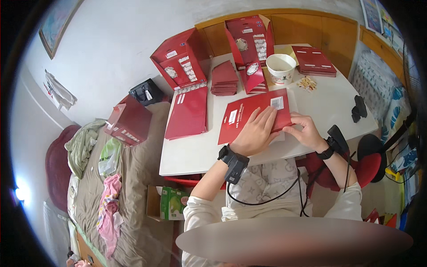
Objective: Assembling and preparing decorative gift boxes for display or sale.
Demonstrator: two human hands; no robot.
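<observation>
A flat red cardboard packet (242, 112) with a hang slot, white print and a white barcode label lies aslant on the white table in front of me. My left hand (258, 131) rests on it with fingers stretched out and pressing its face near the label. At the packet's right end, my right hand (306, 130) has thumb and forefinger closed on the edge. A clear plastic edge seems to stick out beneath the packet there. The underside of the packet is hidden.
Flat red sheets (189, 113) lie to the left, near a stack of small red envelopes (223, 79). Two red display boxes (180, 60) stand at the back. A white paper tub (281, 69), small loose bits (307, 83) and red packets (315, 60) are at the right.
</observation>
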